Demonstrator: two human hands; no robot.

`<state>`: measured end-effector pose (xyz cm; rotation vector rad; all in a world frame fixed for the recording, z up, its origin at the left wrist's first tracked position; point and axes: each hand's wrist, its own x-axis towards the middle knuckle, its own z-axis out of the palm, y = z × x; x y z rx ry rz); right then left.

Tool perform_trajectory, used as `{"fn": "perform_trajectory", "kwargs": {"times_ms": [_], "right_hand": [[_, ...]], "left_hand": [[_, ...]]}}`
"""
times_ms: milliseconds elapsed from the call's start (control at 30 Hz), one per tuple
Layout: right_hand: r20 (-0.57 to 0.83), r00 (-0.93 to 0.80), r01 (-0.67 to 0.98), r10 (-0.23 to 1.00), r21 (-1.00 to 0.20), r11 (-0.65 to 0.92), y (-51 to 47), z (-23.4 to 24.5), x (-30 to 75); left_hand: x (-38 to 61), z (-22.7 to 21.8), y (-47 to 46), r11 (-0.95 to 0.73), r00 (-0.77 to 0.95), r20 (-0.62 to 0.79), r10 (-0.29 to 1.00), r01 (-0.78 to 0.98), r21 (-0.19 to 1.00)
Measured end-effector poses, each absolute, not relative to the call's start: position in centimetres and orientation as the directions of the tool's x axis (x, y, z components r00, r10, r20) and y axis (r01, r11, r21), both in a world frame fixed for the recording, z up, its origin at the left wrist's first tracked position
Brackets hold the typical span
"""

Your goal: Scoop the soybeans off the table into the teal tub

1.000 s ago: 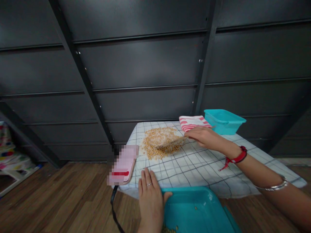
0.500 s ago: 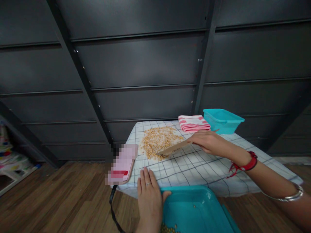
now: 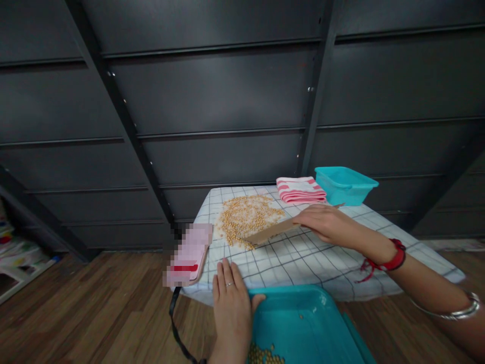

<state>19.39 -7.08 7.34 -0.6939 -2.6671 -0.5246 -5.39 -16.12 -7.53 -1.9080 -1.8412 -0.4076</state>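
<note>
My right hand is closed on one end of a flat strip of brown cardboard. The strip's far end touches the near edge of a spread of yellow soybeans, which has whitish grains mixed in. My left hand lies flat with fingers stretched out at the table's front edge. Its thumb reaches over the left rim of a teal tray. Inside this tray, a cluster of beans lies at the bottom left, partly cut off by the frame. One loose bean sits farther up.
A checked white cloth covers the table. A folded pink-and-white towel lies at the back beside a turquoise basin. At the left edge rests a pink phone-like object, partly pixelated, with a black strap. Dark panels stand behind.
The cardboard strip's far end has shifted slightly left along the near edge of the soybeans. The view has moved a little; my left hand stays beside the tray.
</note>
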Motion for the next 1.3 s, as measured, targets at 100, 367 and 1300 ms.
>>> {"fn": "perform_trajectory", "kwargs": {"times_ms": [100,367,1300], "right_hand": [[0.416,-0.827,0.510,0.379,0.267,0.818,-7.9,7.6,20.1],[0.466,-0.788,0.554,0.403,0.252,0.793,-9.0,7.5,20.4],[0.541,-0.778,0.546,0.320,0.329,0.770,-12.1,6.7,21.6]], "left_hand": [[-5.1,-7.3,-16.1,0.000,0.050,0.517,0.854,0.995,-0.097],[-5.2,-7.4,-16.2,0.009,0.038,0.503,0.864,0.996,-0.092],[-4.8,-5.8,-16.4,0.006,0.042,0.465,0.884,0.995,-0.102]]}}
